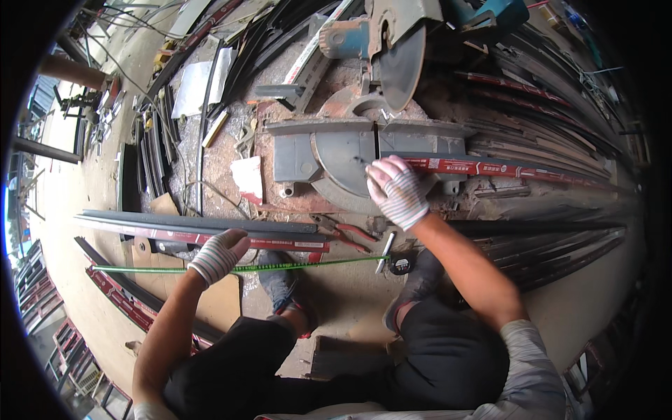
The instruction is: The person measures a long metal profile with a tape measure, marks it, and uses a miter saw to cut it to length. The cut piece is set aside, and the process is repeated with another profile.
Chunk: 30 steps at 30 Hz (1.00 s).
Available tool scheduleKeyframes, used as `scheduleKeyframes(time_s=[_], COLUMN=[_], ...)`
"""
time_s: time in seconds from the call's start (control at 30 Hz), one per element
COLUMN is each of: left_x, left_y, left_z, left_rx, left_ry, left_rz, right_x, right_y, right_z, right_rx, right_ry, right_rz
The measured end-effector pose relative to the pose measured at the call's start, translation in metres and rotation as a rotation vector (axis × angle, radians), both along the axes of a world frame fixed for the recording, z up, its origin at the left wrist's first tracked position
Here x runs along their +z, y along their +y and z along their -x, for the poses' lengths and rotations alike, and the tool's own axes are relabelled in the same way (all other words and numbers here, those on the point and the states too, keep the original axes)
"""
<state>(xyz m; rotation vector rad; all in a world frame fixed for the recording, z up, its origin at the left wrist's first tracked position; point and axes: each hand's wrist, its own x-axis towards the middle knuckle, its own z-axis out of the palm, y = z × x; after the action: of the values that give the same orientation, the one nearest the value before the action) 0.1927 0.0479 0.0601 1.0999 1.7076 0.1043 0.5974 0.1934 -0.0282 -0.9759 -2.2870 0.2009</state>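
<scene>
My left hand [218, 256], in a striped fingerless glove, curls over the near edge of several dark metal profiles [280, 227] with red film; its fingertips are partly hidden. Close under that wrist runs the green blade of a tape measure [402, 265], stretched leftward from its black case. My right hand [397, 190], gloved the same way, closes around the left end of a long red-filmed metal profile [483, 168]. This profile lies along the fence of a miter saw [343, 157], right of the slot. Above it the round saw blade [402, 70] is raised.
Red-handled pliers [350, 234] and a white marker [386, 252] lie between my feet and the saw. More profiles [546, 259] are stacked at the right, and others [126, 297] lie at the left. Scraps and a white sheet [199, 87] litter the floor behind.
</scene>
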Motion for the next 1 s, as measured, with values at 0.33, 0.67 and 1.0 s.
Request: scheduleKeyframes(time_s=[0.33, 0.67, 1.0], left_x=[-0.01, -0.019, -0.024], left_y=[-0.001, 0.013, 0.021], left_z=[-0.005, -0.017, -0.037], left_rx=[0.032, 0.01, -0.01], left_ry=[-0.017, -0.061, -0.119], left_rz=[0.043, 0.056, 0.098], right_x=[0.04, 0.133, 0.012], right_y=[0.003, 0.179, -0.038], right_z=[-0.089, -0.121, -0.196], right_rx=[-0.651, -0.495, -0.724], right_ry=[0.238, 0.484, 0.117], right_rz=[0.336, -0.061, 0.297])
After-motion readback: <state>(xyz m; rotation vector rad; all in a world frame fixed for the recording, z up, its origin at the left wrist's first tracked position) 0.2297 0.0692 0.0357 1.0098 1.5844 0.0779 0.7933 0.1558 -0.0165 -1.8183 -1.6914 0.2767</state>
